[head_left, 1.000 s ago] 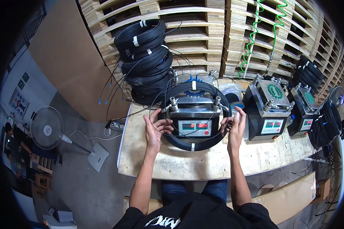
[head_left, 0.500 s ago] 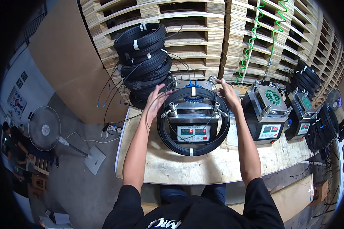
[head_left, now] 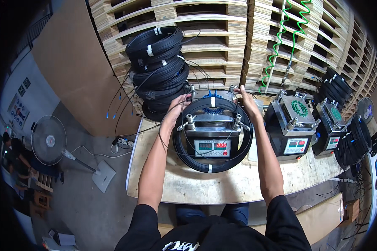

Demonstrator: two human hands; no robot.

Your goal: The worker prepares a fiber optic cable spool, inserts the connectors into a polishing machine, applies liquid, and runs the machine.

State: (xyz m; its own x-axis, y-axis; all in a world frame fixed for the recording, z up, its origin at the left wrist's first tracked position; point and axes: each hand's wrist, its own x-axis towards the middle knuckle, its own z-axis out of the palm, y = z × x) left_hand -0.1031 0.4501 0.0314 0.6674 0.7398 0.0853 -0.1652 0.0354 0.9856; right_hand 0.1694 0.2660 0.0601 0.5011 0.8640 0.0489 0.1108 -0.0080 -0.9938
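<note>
- Gripping the far arc of the black cable coil (head_left: 210, 167), your left hand (head_left: 176, 108) and right hand (head_left: 246, 101) each curled their fingers around it.
- The coil ringed the grey machine (head_left: 212, 136) on the wooden table (head_left: 222, 188).
- Stacked coils (head_left: 157, 62) stood just left.

Black short-sleeved T-shirt — white lettering at chest, bare forearms, blue trousers
</note>
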